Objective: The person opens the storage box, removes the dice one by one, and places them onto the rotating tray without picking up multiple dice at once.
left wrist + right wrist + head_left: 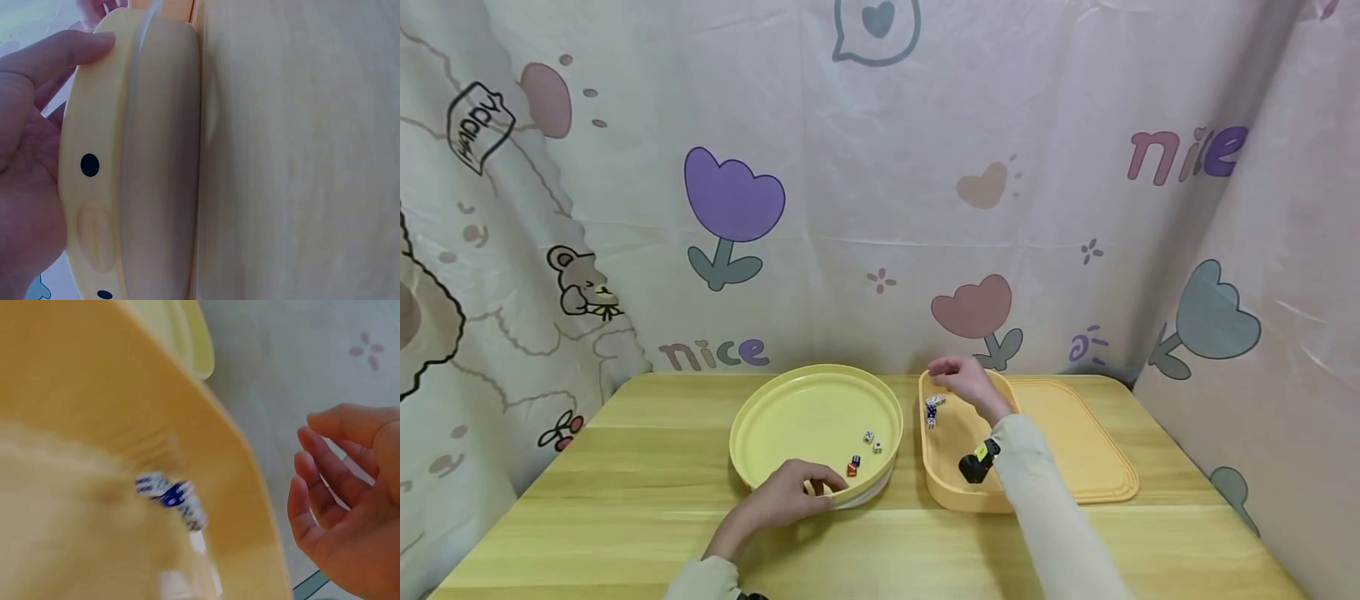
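My left hand (790, 493) grips the near rim of a round yellow tray (805, 400), thumb on the outer wall and fingers over the edge. The left wrist view shows the thumb (94, 49) on that pale wall with dark dots. Inside the tray, near its right side, lie two white dice (868, 437), a dark blue die (856, 460) and a red die (852, 471). My right hand (964, 382) hovers over the far end of an orange box (955, 500), fingers loosely bent, nothing seen between them. Below it several white and blue dice (174, 495) lie together in the box.
A flat orange lid or tray (1067, 442) lies right of the box, partly behind my right sleeve. The wooden table (625, 483) meets a printed curtain (850, 192) at the back. A narrow gap separates the round tray and the box.
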### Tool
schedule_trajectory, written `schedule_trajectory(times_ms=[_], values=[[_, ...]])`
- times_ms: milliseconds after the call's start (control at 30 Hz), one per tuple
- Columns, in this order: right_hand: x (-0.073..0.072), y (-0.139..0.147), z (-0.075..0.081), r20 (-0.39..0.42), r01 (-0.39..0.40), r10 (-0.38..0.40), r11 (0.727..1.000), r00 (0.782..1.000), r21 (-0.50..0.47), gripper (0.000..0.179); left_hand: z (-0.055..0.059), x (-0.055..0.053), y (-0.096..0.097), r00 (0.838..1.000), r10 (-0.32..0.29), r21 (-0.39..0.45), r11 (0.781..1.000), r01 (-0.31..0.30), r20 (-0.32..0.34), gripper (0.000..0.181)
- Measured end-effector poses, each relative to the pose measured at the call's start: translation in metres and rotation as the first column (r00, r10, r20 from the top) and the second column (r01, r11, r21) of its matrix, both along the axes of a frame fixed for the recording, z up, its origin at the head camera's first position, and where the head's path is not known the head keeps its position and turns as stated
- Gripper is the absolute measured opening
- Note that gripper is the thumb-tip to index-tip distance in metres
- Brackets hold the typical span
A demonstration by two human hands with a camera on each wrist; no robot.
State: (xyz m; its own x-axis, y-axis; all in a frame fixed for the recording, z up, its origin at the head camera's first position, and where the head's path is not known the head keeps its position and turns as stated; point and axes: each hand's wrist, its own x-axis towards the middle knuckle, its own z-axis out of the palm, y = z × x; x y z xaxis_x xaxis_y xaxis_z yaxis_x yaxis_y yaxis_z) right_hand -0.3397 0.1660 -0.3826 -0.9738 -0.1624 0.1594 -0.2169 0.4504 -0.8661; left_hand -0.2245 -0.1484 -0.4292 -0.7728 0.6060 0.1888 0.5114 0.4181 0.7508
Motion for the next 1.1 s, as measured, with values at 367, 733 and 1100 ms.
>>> schedule_trajectory(times_ms=[367,733,1100], values=[[-0.004,0.008,-0.031,0.106,0.003,-0.004,1.000,0.994,0.008,0.022,0.002,0.000,0.000,1.000,0.003,-0.005,1.000,-0.003,-0.013,0.016],[0.000,0.018,-0.060,0.226,0.013,0.000,0.998,0.974,-0.055,0.019,-0.001,0.001,0.001,1.000,-0.010,0.014,1.000,0.011,-0.015,0.016],[-0.004,0.013,-0.068,0.256,0.002,-0.004,1.000,0.967,0.004,0.020,-0.003,0.000,-0.001,1.000,-0.014,0.025,1.000,0.015,-0.002,0.018]])
